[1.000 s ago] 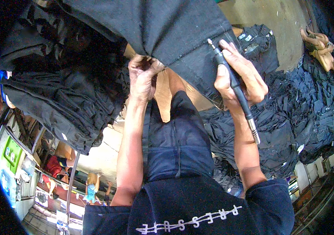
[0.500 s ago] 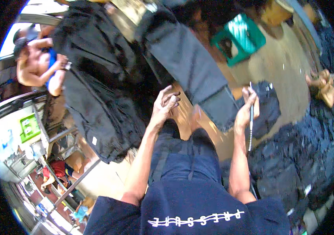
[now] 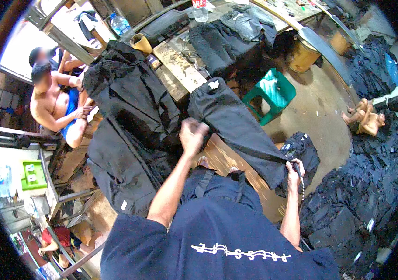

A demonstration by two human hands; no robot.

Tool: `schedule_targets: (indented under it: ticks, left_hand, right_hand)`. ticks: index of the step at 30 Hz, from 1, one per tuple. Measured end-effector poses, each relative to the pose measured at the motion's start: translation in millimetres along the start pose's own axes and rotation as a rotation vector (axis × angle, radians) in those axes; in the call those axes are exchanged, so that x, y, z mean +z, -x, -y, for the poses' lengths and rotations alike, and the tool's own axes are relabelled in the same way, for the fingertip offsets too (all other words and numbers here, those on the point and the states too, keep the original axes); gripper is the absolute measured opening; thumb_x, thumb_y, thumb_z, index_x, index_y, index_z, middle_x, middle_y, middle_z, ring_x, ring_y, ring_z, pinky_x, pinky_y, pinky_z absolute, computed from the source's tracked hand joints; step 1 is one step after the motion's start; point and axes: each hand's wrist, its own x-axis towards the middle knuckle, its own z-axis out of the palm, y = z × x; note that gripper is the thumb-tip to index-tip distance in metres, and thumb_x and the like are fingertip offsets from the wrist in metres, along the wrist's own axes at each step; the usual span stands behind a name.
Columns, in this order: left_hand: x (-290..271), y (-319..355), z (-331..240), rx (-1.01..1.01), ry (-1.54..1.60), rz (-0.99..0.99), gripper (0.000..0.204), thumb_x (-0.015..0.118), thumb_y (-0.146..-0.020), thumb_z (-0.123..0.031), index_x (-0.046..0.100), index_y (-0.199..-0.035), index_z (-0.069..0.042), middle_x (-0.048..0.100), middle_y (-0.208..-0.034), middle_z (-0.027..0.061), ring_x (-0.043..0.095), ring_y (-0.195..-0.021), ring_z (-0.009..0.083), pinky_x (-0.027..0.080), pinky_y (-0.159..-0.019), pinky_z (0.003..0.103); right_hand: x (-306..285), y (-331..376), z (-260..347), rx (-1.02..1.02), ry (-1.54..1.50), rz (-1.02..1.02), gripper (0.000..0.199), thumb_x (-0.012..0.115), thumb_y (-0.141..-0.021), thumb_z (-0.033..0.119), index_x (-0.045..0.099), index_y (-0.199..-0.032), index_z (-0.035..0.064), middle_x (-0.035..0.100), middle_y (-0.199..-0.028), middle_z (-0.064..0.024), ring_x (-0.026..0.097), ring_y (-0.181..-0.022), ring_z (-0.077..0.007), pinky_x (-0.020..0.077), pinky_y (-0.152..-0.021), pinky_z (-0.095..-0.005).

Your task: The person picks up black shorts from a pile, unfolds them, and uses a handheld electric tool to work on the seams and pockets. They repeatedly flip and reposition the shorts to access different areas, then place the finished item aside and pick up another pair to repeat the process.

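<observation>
A black garment leg (image 3: pixel 231 121) lies lengthwise over a narrow wooden board (image 3: pixel 217 156) in front of me, with a small white mark at its gathered far end. My right hand (image 3: pixel 295 173) is closed round a slim, pen-shaped tool (image 3: pixel 296 165) with a spring-like coiled tail, beside the garment's near end; whether it touches the cloth I cannot tell. My left hand (image 3: pixel 193 136) hovers by the garment's left edge, its fingers smeared by motion. Left of it spreads a heap of black clothes (image 3: pixel 133 102).
A green plastic stool (image 3: pixel 273 91) stands beyond the board. Dark cloth piles (image 3: pixel 348 200) cover the floor at right. Two people (image 3: pixel 54 102) sit at far left, another person (image 3: pixel 371 119) at far right. Folded dark trousers (image 3: pixel 213 49) lie on the far table.
My view has tilted up, showing more of the far table. The right hand, raised with the tool before, is now at the garment's near end. My left hand's spread fingers are now blurred.
</observation>
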Motion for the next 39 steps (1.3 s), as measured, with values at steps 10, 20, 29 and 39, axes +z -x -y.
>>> schedule_targets:
  ticks: [10, 20, 29, 39]
  left_hand:
    - [9, -162, 72, -0.292, 0.102, 0.613, 0.077, 0.096, -0.079, -0.03, 0.058, -0.142, -0.008, 0.071, -0.117, 0.0036, 0.064, -0.099, 0.018, 0.052, -0.094, 0.037]
    - [-37, -105, -29, 0.536, -0.532, 0.529, 0.041, 0.084, -0.092, -0.025, 0.072, -0.123, -0.002, 0.076, -0.123, 0.0193, 0.072, -0.119, 0.0376, 0.056, -0.104, 0.045]
    - [206, 127, -88, 0.398, -0.397, 0.465, 0.024, 0.07, -0.1, -0.028, 0.059, -0.107, -0.008, 0.071, -0.094, 0.017, 0.074, -0.084, 0.0397, 0.059, -0.067, 0.05]
    - [140, -57, -23, 0.595, -0.451, 0.031, 0.027, 0.069, -0.102, -0.032, 0.062, -0.111, -0.009, 0.073, -0.096, 0.0174, 0.073, -0.083, 0.043, 0.059, -0.07, 0.054]
  right_hand:
    - [-13, 29, 24, 0.001, 0.013, 0.016, 0.03, 0.083, -0.085, 0.0, 0.069, -0.111, 0.0074, 0.065, -0.095, 0.0, 0.061, -0.089, -0.0136, 0.0502, -0.083, -0.0288]
    - [-68, 23, -58, 0.035, 0.049, 0.022, 0.03, 0.082, -0.084, -0.001, 0.071, -0.111, 0.0043, 0.071, -0.107, -0.0038, 0.065, -0.102, -0.0171, 0.0525, -0.095, -0.0331]
    - [-242, -229, -171, -0.43, 0.454, -0.462, 0.029, 0.085, -0.089, 0.025, 0.078, -0.111, 0.0086, 0.08, -0.112, -0.0091, 0.073, -0.103, -0.0271, 0.0547, -0.099, -0.042]
    - [7, -109, 35, -0.707, 0.01, 0.418, 0.032, 0.086, -0.088, 0.002, 0.073, -0.117, -0.0012, 0.075, -0.12, -0.0193, 0.071, -0.115, -0.033, 0.0532, -0.107, -0.0453]
